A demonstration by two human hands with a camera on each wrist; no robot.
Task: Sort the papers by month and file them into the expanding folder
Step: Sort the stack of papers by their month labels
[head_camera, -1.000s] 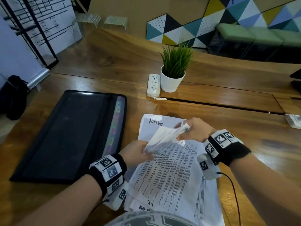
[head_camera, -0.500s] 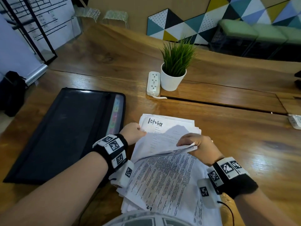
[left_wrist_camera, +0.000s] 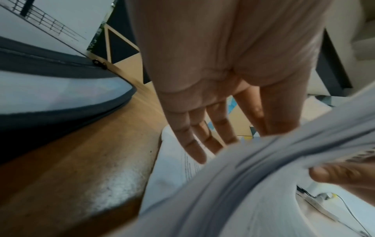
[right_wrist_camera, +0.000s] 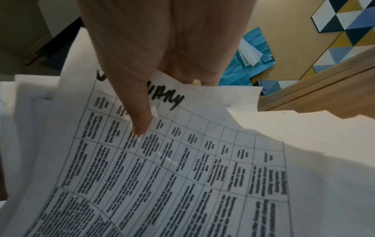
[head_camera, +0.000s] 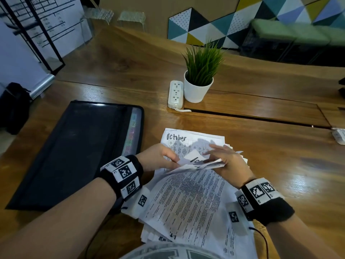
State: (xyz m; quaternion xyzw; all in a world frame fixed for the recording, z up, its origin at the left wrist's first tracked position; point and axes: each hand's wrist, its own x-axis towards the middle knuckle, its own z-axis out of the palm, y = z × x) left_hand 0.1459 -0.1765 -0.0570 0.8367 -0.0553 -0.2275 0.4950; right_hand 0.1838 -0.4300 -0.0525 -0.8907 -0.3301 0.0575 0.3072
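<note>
The papers [head_camera: 188, 199] lie in a loose, fanned stack on the wooden counter [head_camera: 280, 165], near its front edge, between the two forearms. At the far end of the stack a sheet headed "October" [head_camera: 192, 140] in thick black handwriting lies flat, its printed grid partly in shadow. The expanding folder [head_camera: 74, 150], black with a strip of coloured tabs along its right side, lies flat on the counter just to the left of the stack.

The right hand [head_camera: 227, 163] pinches a lifted bundle of sheets, thumb on top and fingers underneath; in the right wrist view the thumb [right_wrist_camera: 140, 112] presses on a gridded sheet [right_wrist_camera: 162, 160] and covers part of its handwritten heading, which ends in "uary". The left hand [head_camera: 158, 156] reaches in from the left with its fingers [left_wrist_camera: 194, 141] straight and close together, their tips at the edge of the lifted sheets; whether they actually touch cannot be told. The bundle curls upward between both hands above the October sheet.

Beyond the papers stand a white power strip [head_camera: 175, 94] and, just beside it, a small green plant in a white pot [head_camera: 197, 88].
</note>
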